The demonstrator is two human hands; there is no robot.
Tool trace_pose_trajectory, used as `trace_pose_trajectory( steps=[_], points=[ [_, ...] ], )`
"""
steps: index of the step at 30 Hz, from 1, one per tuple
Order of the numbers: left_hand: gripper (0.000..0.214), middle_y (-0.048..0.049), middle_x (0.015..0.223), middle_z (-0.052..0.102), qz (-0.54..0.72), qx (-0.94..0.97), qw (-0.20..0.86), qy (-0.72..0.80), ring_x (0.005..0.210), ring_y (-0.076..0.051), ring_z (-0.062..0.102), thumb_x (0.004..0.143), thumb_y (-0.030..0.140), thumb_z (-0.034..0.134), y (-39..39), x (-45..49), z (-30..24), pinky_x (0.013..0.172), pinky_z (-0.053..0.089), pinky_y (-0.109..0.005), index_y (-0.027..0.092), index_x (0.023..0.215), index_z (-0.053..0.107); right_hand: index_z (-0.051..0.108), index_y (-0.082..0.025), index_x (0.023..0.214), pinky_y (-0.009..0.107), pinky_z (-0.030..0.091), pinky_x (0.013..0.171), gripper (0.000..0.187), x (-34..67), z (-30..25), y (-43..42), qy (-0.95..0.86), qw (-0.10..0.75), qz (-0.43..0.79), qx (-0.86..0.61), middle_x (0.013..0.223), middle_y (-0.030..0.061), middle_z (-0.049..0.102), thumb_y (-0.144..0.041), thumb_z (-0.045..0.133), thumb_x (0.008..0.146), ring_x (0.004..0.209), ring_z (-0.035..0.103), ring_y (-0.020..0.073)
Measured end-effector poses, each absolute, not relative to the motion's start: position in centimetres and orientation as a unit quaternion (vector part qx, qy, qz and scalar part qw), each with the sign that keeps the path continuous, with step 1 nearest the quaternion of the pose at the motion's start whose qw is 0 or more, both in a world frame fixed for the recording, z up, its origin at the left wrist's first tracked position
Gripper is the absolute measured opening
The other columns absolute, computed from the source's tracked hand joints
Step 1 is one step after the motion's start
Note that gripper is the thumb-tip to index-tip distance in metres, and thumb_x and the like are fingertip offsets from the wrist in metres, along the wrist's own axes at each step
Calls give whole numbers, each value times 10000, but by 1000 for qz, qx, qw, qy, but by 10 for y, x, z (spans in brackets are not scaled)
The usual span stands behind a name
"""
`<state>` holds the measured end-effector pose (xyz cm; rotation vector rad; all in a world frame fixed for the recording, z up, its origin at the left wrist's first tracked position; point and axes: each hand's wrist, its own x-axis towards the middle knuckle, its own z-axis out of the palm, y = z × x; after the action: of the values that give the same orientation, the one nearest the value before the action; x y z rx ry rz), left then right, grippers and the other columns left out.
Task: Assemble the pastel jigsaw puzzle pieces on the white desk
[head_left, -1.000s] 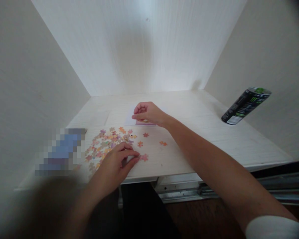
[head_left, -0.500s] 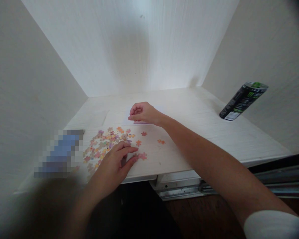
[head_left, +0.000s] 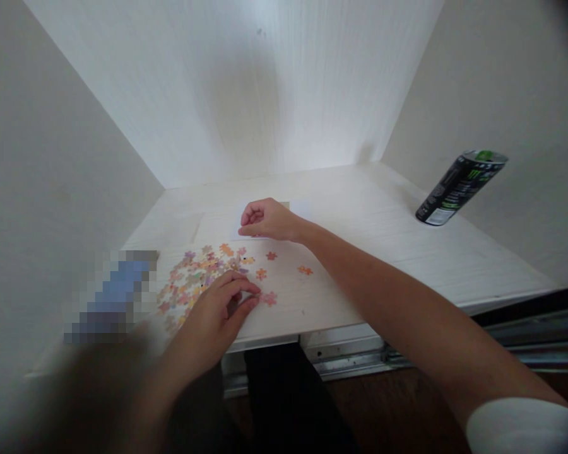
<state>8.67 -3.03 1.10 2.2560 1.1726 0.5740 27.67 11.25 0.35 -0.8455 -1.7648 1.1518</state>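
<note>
My left hand [head_left: 222,307] rests at the right edge of a heap of small jigsaw puzzle pieces [head_left: 184,277]. Its thumb and forefinger are closed to a pinch on the edge of a pink puzzle piece [head_left: 269,298]. Farther back, my right hand [head_left: 268,219] lies over a white sheet [head_left: 303,208] with a coloured printed area, most of it covered by the hand. The right fingers are curled in toward the thumb; whatever may be between them is hidden. Loose between the hands are a reddish piece [head_left: 271,256] and an orange piece [head_left: 261,274].
More orange pieces [head_left: 305,270] lie near my right forearm. A black drink can [head_left: 459,189] stands at the right by the side wall. A pixelated blue object [head_left: 123,287] is at the left. White panels enclose the tabletop [head_left: 373,252] on three sides.
My left thumb and forefinger have drawn closer together beside the pink piece. The right hand has shifted slightly over the sheet, with its fingers still curled. The view has tilted a little.
</note>
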Motion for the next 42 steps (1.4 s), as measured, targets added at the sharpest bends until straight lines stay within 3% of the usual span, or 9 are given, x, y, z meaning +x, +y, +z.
trace_pose_trajectory(
  steps=[7, 18, 23, 34, 42],
  points=[
    [199, -61, 1055, 596, 206, 856, 231, 415, 1029, -220, 557, 936, 305, 516, -30, 90, 8, 944, 438, -379, 226, 972, 695, 600, -144, 733, 167, 432, 481, 171, 276, 5, 111, -702, 426, 456, -343, 616, -21, 601, -209, 753, 696, 534, 537, 62],
    [219, -76, 1142, 615, 225, 871, 175, 400, 1106, -224, 562, 948, 309, 528, -39, 86, 8, 985, 453, -394, 222, 1076, 683, 586, -154, 705, 162, 461, 494, 166, 279, 6, 114, -679, 464, 451, -347, 645, -27, 589, -183, 748, 679, 557, 529, 59],
    [269, -73, 1249, 627, 214, 905, 77, 358, 1154, -239, 555, 950, 242, 520, -53, 83, 0, 1022, 434, -442, 246, 1187, 648, 587, -160, 709, 162, 466, 498, 152, 279, 5, 114, -679, 463, 452, -347, 648, -28, 582, -199, 733, 698, 566, 530, 62],
    [347, -92, 1268, 645, 202, 927, -13, 315, 1128, -257, 559, 931, 204, 540, -60, 80, -12, 970, 442, -445, 171, 1275, 569, 588, -156, 703, 170, 448, 496, 149, 280, 2, 117, -689, 457, 430, -361, 630, -26, 587, -201, 729, 692, 557, 531, 66],
    [275, -93, 1196, 663, 230, 887, -28, 400, 1079, -289, 574, 907, 256, 573, -78, 94, -11, 926, 438, -491, 193, 1170, 623, 574, -166, 709, 183, 483, 487, 158, 279, 2, 115, -687, 445, 451, -356, 642, -28, 582, -220, 722, 708, 545, 533, 69]
  ],
)
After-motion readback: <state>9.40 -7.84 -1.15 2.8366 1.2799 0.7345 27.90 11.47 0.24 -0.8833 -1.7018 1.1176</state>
